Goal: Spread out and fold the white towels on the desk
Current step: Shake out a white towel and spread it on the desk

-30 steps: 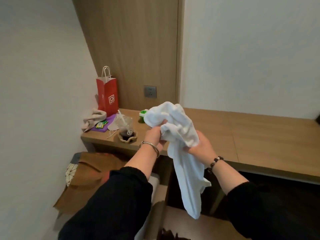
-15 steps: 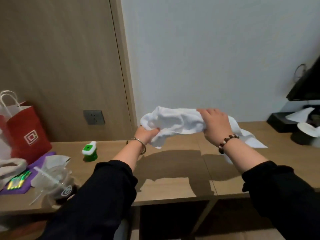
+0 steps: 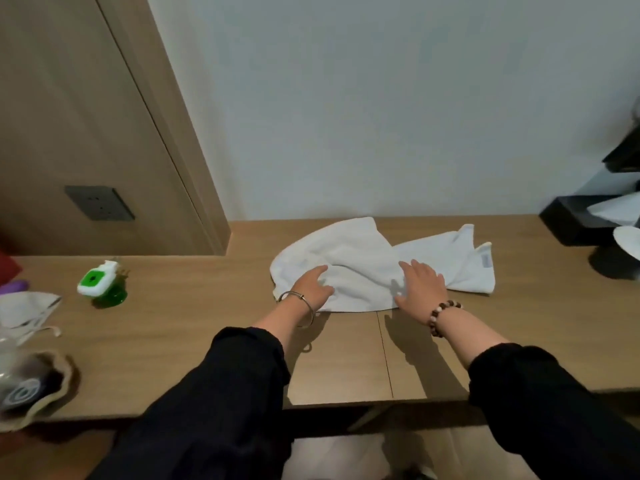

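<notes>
A white towel (image 3: 363,261) lies rumpled on the wooden desk (image 3: 194,327), close to the white wall. Its left part is bunched and curved, and its right end stretches out with a small label at the corner. My left hand (image 3: 311,285), wearing a metal bangle, rests on the towel's left near part with fingers straight. My right hand (image 3: 420,284), with a bead bracelet at the wrist, lies flat on the towel's middle, fingers spread.
A green-and-white plug-in device (image 3: 98,280) stands at the left of the desk. A white face mask (image 3: 24,313) and a plastic cup (image 3: 24,386) sit at the far left. Black holders with white paper (image 3: 588,220) stand at the right edge. A wall socket (image 3: 98,203) is on the wood panel.
The towel came down from the air onto the desk. Both hands let go of their grip and now lie flat on it. The view has shifted right along the desk.
</notes>
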Tool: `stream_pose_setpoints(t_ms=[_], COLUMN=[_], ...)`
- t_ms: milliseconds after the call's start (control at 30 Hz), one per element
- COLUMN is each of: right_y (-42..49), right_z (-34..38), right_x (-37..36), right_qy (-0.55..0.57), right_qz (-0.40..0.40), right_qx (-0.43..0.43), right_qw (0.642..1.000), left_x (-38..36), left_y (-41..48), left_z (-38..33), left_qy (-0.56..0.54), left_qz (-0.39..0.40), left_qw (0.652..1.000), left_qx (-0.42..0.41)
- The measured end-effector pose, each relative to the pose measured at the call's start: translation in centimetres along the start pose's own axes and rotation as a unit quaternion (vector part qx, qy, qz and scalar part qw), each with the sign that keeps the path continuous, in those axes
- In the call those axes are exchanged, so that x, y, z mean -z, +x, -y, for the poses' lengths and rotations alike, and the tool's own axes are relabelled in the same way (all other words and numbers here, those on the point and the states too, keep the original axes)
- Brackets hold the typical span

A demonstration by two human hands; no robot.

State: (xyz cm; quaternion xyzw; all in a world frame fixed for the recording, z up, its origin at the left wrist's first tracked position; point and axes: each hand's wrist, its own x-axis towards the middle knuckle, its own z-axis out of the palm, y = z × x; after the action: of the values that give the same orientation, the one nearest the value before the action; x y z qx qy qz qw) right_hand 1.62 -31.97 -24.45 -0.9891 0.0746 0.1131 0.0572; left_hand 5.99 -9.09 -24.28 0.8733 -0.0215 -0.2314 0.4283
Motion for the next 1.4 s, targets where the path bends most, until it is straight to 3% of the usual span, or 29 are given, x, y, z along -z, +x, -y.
stream_pose_setpoints(t_ms=[167, 267, 367, 533, 733, 900, 1000, 1100, 1233, 1300, 1400], right_y=[4.0, 5.6, 6.9, 9.0, 9.9, 9.8, 9.8, 9.7, 8.7, 7.6, 5.3], right_z=[-4.7, -6.8, -8.0, -7.8, -5.7, -5.9, -6.1, -6.4, -7.6, -8.3, -9.4], right_x=[-2.2, -4.3, -6.2, -7.4, -9.3, -9.5, -9.1, -8.8, -8.2, -8.2, -8.7], right_qy=[-0.004, -0.015, -0.045, -0.027, 0.001, 0.081, 0.161, 0.188, 0.162, 0.14, 0.07], right_qz=[0.044, 0.085, 0.027, -0.064, -0.184, -0.215, -0.205, -0.212, -0.188, -0.193, -0.26], right_qx=[0.045, 0.076, 0.135, 0.19, 0.217, 0.226, 0.221, 0.199, 0.202, 0.202, 0.182], right_qw=[0.998, 0.993, 0.989, 0.979, 0.959, 0.947, 0.94, 0.938, 0.947, 0.95, 0.946], left_x=[-6.1, -10.9, -13.5, -12.4, -12.4, -14.3, -14.6, -14.9, -15.3, -15.5, -15.5], left_y=[2.6, 3.6, 4.6, 6.6, 8.3, 8.1, 7.6, 6.8, 5.1, 3.9, 1.4], left_z=[-1.9, -1.4, -0.1, 0.8, 2.9, 2.7, 2.4, 1.8, 1.7, 2.1, 3.2], left_qy=[0.126, 0.198, 0.274, 0.237, 0.245, 0.307, 0.359, 0.337, 0.317, 0.328, 0.381], left_qz=[0.029, 0.035, -0.028, -0.14, -0.265, -0.319, -0.34, -0.287, -0.294, -0.323, -0.362], left_qw=[0.992, 0.979, 0.96, 0.961, 0.932, 0.896, 0.864, 0.881, 0.893, 0.883, 0.851], left_qx=[-0.011, 0.03, 0.051, 0.009, -0.027, -0.022, -0.096, -0.166, -0.123, -0.094, -0.008])
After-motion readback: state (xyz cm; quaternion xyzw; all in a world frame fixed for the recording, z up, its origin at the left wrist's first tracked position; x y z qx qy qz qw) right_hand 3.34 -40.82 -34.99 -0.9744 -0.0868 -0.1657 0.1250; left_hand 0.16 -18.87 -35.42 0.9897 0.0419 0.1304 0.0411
